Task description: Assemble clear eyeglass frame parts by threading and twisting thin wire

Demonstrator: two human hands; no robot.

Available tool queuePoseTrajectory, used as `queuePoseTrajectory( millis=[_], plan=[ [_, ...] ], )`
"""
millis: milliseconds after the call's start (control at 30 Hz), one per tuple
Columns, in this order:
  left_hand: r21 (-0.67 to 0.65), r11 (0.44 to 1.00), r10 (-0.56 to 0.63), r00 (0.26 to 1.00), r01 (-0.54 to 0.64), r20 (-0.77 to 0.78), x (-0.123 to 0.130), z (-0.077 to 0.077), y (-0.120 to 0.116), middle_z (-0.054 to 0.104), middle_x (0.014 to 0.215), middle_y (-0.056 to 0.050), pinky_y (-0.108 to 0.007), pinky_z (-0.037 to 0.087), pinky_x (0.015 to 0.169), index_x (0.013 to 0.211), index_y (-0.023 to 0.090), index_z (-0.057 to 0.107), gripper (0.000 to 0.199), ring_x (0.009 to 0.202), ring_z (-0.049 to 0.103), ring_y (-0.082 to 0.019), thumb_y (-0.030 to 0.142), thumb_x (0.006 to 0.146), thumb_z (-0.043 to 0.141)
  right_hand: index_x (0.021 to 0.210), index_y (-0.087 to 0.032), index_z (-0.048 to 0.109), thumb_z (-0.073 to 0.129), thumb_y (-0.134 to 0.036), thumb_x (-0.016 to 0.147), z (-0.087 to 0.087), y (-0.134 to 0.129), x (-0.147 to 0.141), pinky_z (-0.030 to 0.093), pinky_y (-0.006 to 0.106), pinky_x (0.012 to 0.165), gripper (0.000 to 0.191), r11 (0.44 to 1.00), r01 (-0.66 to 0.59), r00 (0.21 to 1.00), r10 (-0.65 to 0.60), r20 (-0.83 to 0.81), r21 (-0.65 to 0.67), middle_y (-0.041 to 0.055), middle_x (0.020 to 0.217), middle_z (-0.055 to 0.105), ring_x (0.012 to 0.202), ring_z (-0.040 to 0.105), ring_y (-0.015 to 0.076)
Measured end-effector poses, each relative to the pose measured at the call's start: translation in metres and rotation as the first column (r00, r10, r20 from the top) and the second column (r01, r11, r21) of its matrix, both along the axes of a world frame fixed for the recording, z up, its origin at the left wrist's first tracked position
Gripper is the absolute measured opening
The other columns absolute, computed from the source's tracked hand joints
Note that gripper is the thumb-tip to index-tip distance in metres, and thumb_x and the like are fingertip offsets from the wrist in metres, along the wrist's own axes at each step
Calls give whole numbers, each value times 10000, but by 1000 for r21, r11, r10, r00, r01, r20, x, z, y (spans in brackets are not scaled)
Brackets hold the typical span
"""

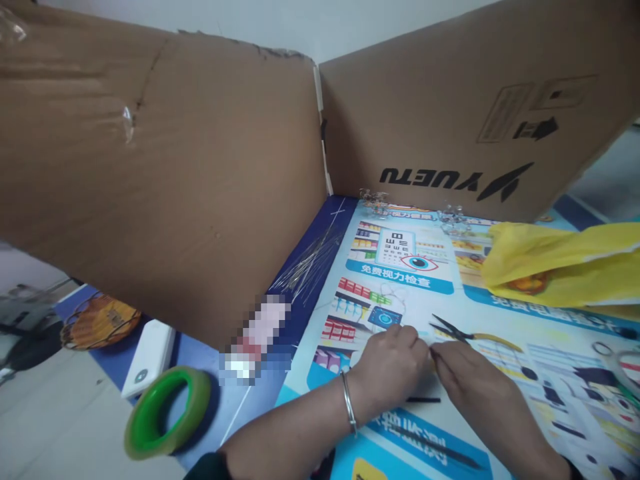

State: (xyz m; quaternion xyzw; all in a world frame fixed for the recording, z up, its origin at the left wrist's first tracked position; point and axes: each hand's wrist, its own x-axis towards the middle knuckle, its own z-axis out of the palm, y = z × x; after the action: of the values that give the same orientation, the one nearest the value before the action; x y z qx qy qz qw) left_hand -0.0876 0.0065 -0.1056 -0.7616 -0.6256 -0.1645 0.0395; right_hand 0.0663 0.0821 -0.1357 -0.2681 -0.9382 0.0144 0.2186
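Note:
Over the printed poster sheet (pixel 320 347), my left hand (pixel 393 367), with a silver bracelet on its wrist, has its fingers curled closed. Close against it, my right hand (pixel 463 373) pinches with thumb and fingertips. Whatever lies between the fingers is too small and hidden to name. Just beyond my right hand, pliers (pixel 470 335) with yellow handles lie with their jaws apart. A thin dark strip (pixel 425 400) is partly visible below the hands, and a dark pointed tool (pixel 445 453) lies nearer the front edge.
Cardboard panels (pixel 200 167) stand behind and left. Thin wires (pixel 310 263) lie beside the poster, with wire clusters (pixel 453 220) at the back. A yellow bag (pixel 565 267) and scissors (pixel 620 367) are right; green tape (pixel 167 413), a white box (pixel 149 357) and a woven disc (pixel 103 321) are left.

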Motion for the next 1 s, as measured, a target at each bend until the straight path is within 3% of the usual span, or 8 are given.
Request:
queuePoseTrajectory(
  millis=[133, 233, 400, 533, 633, 833, 1000],
  plan=[
    [63, 997, 23, 984, -35, 179, -2, -9, 3, 586, 848, -56, -277, 456, 617, 806, 155, 561, 106, 779, 537, -182, 100, 791, 472, 894, -212, 551, 371, -294, 872, -1, 4, -1, 446, 307, 760, 199, 982, 58, 990, -80, -113, -181, 51, 907, 615, 849, 580, 184],
    [86, 993, 41, 934, -77, 354, -1, -13, 5, 608, 845, -51, -269, 465, 656, 798, 167, 578, 139, 788, 549, -171, 98, 801, 459, 852, -237, 567, 448, -369, 824, 1, 4, -3, 470, 275, 687, 180, 932, 129, 968, -193, -163, -339, 22, 880, 628, 789, 598, 170],
    [86, 985, 54, 732, -152, 680, 3, -14, 10, 638, 798, -34, -249, 470, 724, 767, 176, 609, 140, 813, 569, -152, 85, 793, 506, 831, -227, 574, 524, -442, 755, 7, -2, -8, 481, 235, 602, 234, 752, 164, 916, -356, -184, -639, 12, 811, 648, 697, 614, 162],
    [11, 978, 121, 605, -210, 787, 6, -17, 13, 640, 718, -4, -231, 453, 724, 705, 171, 610, 125, 769, 572, -134, 74, 758, 552, 864, -211, 564, 505, -455, 764, 11, -6, -9, 485, 237, 614, 271, 638, 107, 916, -361, -174, -763, 26, 817, 651, 708, 616, 172],
    [-40, 985, 140, 644, -167, 753, 4, -21, 15, 628, 700, 5, -218, 441, 704, 692, 171, 605, 118, 754, 567, -129, 75, 736, 553, 833, -212, 564, 470, -433, 778, 13, -2, -7, 467, 234, 573, 246, 655, 101, 951, -284, -120, -749, 11, 736, 636, 653, 599, 163],
    [-84, 994, 99, 839, -64, 535, 0, -25, 11, 618, 834, -27, -227, 454, 674, 840, 178, 608, 201, 795, 573, -152, 89, 718, 475, 734, -226, 529, 405, -371, 791, 13, 4, -7, 401, 234, 500, 199, 777, 175, 984, -146, 98, -604, -22, 602, 579, 552, 555, 147],
    [-91, 994, 80, 941, -52, 329, 0, -25, 9, 589, 773, -26, -234, 437, 563, 785, 182, 590, 141, 691, 561, -156, 152, 727, 465, 663, -223, 459, 355, -345, 804, 9, 2, -9, 387, 258, 521, 213, 855, 177, 979, -101, 178, -488, -4, 616, 569, 574, 550, 163]
  ],
)
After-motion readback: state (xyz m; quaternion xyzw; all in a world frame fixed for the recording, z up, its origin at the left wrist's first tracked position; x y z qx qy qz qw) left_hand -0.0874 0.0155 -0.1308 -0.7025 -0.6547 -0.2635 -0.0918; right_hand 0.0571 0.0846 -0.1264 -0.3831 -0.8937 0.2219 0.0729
